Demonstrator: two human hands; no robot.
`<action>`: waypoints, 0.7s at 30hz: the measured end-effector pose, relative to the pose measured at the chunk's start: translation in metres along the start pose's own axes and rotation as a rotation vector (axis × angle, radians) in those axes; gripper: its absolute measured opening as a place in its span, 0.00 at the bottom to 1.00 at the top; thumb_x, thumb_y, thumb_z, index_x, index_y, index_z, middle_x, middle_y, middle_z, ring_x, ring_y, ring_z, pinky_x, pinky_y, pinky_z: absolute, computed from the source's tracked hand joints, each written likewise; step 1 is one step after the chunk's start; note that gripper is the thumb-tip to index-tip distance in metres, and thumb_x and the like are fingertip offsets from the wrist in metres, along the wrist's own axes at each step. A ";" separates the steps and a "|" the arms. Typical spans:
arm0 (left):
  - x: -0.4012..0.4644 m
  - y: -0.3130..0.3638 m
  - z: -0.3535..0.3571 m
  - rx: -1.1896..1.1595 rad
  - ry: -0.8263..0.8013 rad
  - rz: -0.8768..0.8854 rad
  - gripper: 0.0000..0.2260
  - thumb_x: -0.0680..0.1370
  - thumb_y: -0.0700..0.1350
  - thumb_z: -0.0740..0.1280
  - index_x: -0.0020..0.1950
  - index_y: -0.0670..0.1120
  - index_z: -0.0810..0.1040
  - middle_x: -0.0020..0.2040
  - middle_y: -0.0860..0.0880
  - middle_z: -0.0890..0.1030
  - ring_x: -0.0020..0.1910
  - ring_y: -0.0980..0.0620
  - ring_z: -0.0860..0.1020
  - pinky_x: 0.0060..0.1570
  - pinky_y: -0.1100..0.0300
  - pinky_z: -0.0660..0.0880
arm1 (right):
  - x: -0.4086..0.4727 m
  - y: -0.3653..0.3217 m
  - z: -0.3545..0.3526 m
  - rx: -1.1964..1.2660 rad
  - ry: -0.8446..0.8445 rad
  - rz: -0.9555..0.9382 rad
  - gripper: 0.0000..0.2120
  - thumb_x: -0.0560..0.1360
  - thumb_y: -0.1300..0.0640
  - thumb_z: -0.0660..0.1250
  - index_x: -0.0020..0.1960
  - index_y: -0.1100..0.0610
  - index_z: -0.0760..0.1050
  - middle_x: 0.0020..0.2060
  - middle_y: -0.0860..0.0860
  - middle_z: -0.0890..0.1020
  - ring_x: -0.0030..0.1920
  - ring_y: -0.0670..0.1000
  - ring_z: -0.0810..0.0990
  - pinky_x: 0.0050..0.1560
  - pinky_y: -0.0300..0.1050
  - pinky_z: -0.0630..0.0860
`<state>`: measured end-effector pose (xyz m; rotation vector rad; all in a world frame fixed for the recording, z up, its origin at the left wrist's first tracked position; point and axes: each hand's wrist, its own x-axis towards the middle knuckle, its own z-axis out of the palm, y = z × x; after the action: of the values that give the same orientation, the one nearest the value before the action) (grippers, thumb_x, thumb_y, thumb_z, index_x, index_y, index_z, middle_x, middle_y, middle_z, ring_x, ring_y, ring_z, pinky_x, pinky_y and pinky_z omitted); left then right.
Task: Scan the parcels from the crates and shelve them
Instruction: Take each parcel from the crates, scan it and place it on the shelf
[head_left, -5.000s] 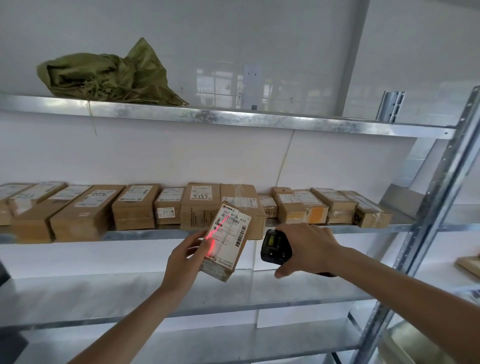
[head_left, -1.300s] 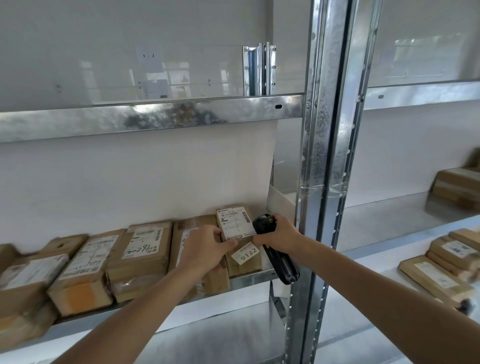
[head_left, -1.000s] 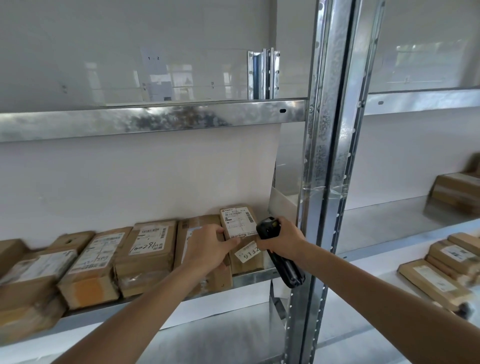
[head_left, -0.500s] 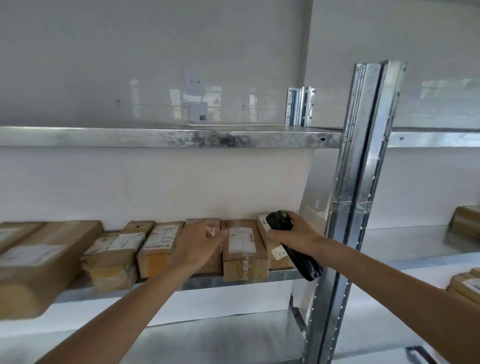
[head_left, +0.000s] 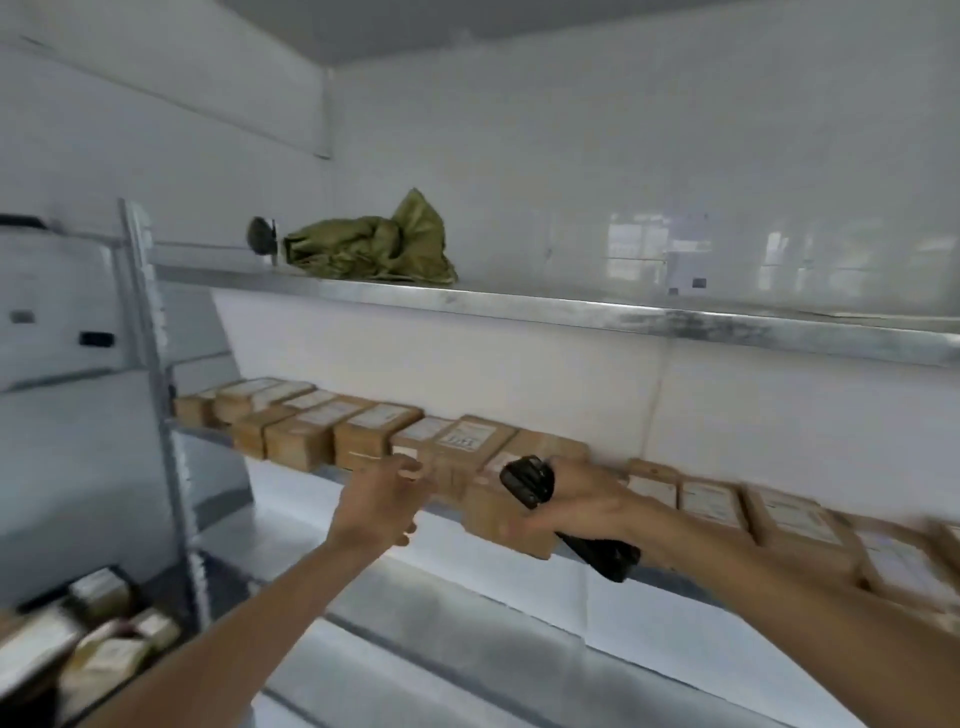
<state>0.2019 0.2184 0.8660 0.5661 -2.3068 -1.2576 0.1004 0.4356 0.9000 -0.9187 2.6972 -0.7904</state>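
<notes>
A long row of brown parcels (head_left: 374, 436) with white labels lies along the middle metal shelf (head_left: 332, 472). My left hand (head_left: 384, 501) hovers in front of that row with loosely curled fingers and holds nothing. My right hand (head_left: 587, 501) grips the black handheld scanner (head_left: 525, 480), whose handle sticks out below my wrist. The scanner is right in front of a parcel (head_left: 498, 514) at the shelf's front edge. The picture is blurred by motion.
A crumpled green bag (head_left: 379, 249) and a small dark object (head_left: 260, 236) sit on the upper shelf (head_left: 571, 310). A steel upright (head_left: 156, 395) stands at the left. More labelled parcels (head_left: 104, 649) lie low at the bottom left. A lower shelf runs beneath.
The view has swung left from the shelf's right end toward its left end. My left hand has come off the parcels and hangs free. The right hand still holds the scanner.
</notes>
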 end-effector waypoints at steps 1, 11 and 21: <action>-0.001 -0.020 -0.028 0.041 0.043 -0.010 0.08 0.78 0.53 0.69 0.57 0.54 0.78 0.44 0.52 0.84 0.33 0.50 0.85 0.36 0.52 0.84 | 0.013 -0.023 0.018 -0.007 -0.041 -0.029 0.19 0.64 0.42 0.82 0.47 0.45 0.76 0.43 0.43 0.82 0.46 0.45 0.81 0.46 0.42 0.79; -0.041 -0.190 -0.266 0.234 0.320 -0.279 0.05 0.75 0.55 0.67 0.45 0.57 0.80 0.43 0.49 0.86 0.33 0.48 0.85 0.41 0.48 0.84 | 0.105 -0.237 0.201 -0.135 -0.350 -0.359 0.31 0.61 0.39 0.83 0.55 0.48 0.71 0.50 0.46 0.79 0.50 0.48 0.79 0.49 0.45 0.78; -0.019 -0.333 -0.391 0.265 0.468 -0.463 0.06 0.78 0.53 0.69 0.49 0.52 0.82 0.35 0.47 0.85 0.29 0.48 0.84 0.35 0.49 0.84 | 0.218 -0.373 0.373 -0.094 -0.420 -0.626 0.42 0.56 0.29 0.80 0.65 0.44 0.73 0.55 0.42 0.82 0.55 0.46 0.81 0.55 0.45 0.80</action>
<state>0.4838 -0.1996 0.7662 1.3875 -2.0063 -0.8691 0.2432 -0.1054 0.7868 -1.7654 2.1021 -0.4814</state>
